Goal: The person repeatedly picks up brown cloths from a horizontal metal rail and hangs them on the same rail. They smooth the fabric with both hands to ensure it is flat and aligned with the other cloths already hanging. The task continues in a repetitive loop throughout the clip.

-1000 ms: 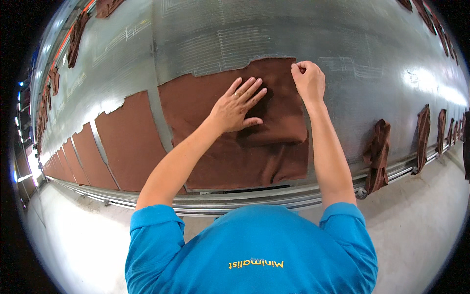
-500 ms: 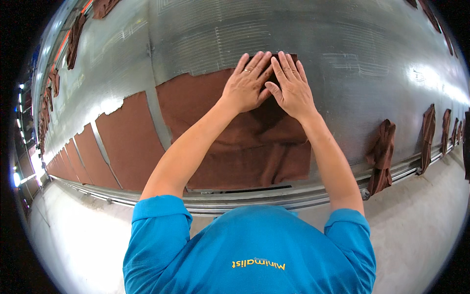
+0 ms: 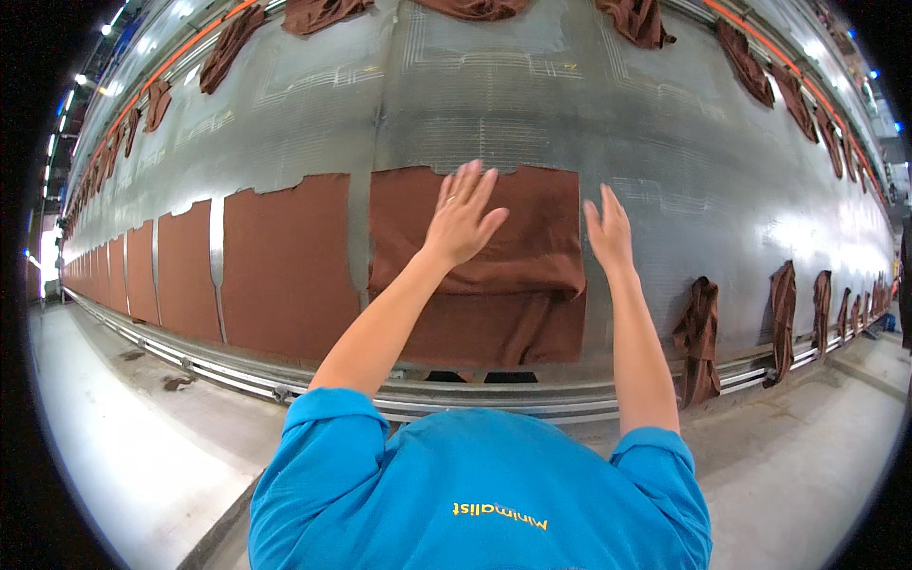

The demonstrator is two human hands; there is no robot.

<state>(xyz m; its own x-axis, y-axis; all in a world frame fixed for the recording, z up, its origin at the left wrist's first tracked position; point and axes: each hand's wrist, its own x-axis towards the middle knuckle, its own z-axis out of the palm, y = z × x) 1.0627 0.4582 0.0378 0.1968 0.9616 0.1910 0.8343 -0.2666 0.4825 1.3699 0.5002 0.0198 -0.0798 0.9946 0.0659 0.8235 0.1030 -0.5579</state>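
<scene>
A brown cut fabric panel (image 3: 513,233) lies in front of me on the metal table (image 3: 532,104). Its far part is fairly smooth, while a bulging wrinkle runs across its middle and the near part is creased. My left hand (image 3: 461,220), fingers stretched, is over the panel near the notch in its far edge; whether it touches the cloth I cannot tell. Just past the panel's right edge, my right hand (image 3: 609,230) is above bare metal with its fingers extended and nothing in them.
Flat brown panels (image 3: 285,261) lie in a row to the left. Crumpled brown pieces (image 3: 701,332) hang along the near edge at right, and more (image 3: 632,21) lie along the far side by an orange strip. A metal rail (image 3: 532,404) borders the table beside me.
My hands were together, flat at the panel's far right corner. They have moved apart, the right one off the panel's right edge. My view has shifted, showing more of the far side.
</scene>
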